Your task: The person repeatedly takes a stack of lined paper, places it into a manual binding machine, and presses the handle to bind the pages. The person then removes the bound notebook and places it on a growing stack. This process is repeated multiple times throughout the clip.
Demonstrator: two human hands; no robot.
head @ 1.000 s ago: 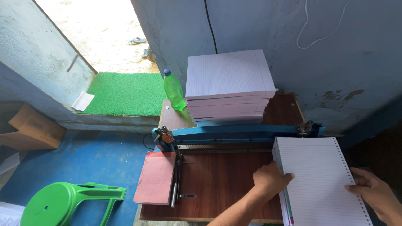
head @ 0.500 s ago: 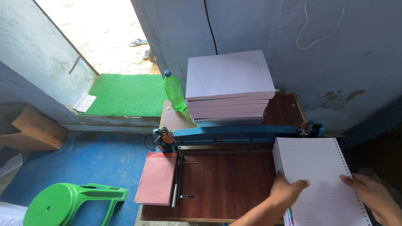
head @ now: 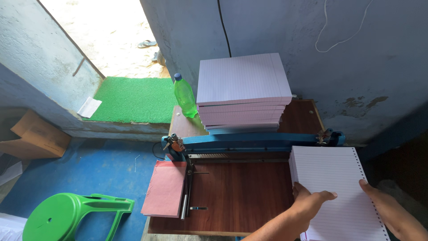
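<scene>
Ruled stack: a thick stack of white lined sheets [head: 336, 187] with punched holes down its right edge lies at 4 o'clock in the view, on the right end of the brown table [head: 240, 196], its far edge just short of the blue machine.
Left hand: the left hand [head: 312, 201] clasps the stack's left edge, thumb flat across the top sheet, fingers wrapped down the side; closed on the stack.
Right hand: the right hand [head: 383, 203] lies on the stack's right margin, fingers stretched flat along the punched edge; whether fingers curl under cannot be told.
Blue machine: a long blue bar press [head: 254, 140] spans the table at centre, touching distance from the stack's far edge.
Pink pad: a pink board [head: 165, 187] overhangs the table's left edge at 8 o'clock.
Far pile: a tall pile of pale lilac lined sheets [head: 243, 87] stands behind the machine at 12 o'clock, square, edges slightly stepped.
Bottle: a green bottle [head: 185, 96] with blue cap stands upright just left of that pile, no label legible.
Floor: a green stool [head: 71, 216] lies at 8 o'clock; a cardboard box [head: 35, 136] at 9 o'clock; a green mat [head: 131, 99] at 11 o'clock.
Open room: bare tabletop between pink pad and stack.
</scene>
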